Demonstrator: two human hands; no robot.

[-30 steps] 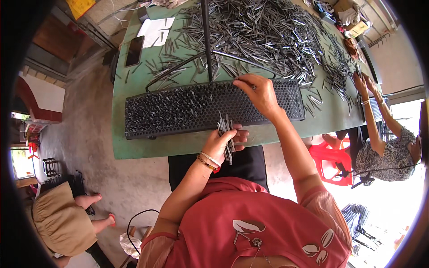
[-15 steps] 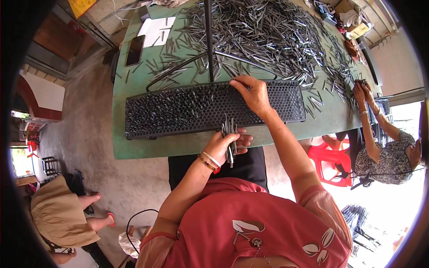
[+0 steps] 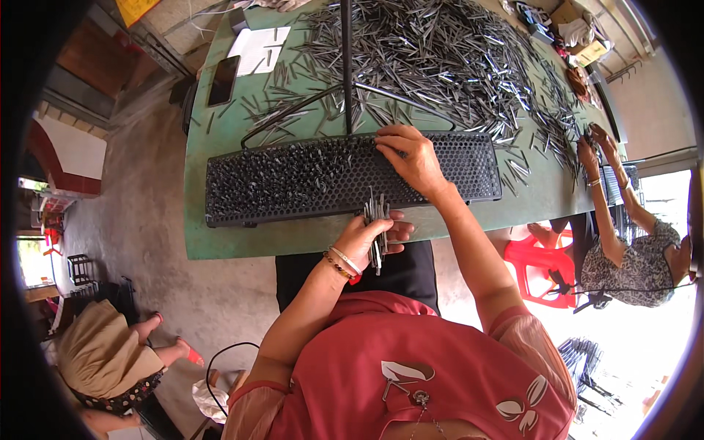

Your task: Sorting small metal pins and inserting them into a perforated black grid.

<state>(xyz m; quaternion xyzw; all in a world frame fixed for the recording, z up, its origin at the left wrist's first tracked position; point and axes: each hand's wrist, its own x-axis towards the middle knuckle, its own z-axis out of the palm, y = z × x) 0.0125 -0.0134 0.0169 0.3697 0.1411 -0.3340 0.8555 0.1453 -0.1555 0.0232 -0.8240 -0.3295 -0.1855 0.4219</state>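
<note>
While the perforated black tray [image 3: 355, 180] lies along the counter's [image 3: 242, 246] near edge, its left portion bristling with dark strips [image 3: 268, 176], here's the right hand [image 3: 412, 155] bent over its middle; whether it's pinching anything, I can't tell. Just in front, the left hand [image 3: 367, 236] grips a metallic bundle [image 3: 377, 207]. Best, I'd judge: single pieces, straight in, neighbouring holes first.

I can read no words, numbers or signs from here. On the white paper [image 3: 253, 53] lying on my table [image 3: 220, 243], any writing is too small for me to make out, and I can read nothing on the yellow sheet [image 3: 136, 9] or the yellow box [image 3: 589, 53] either.
</note>
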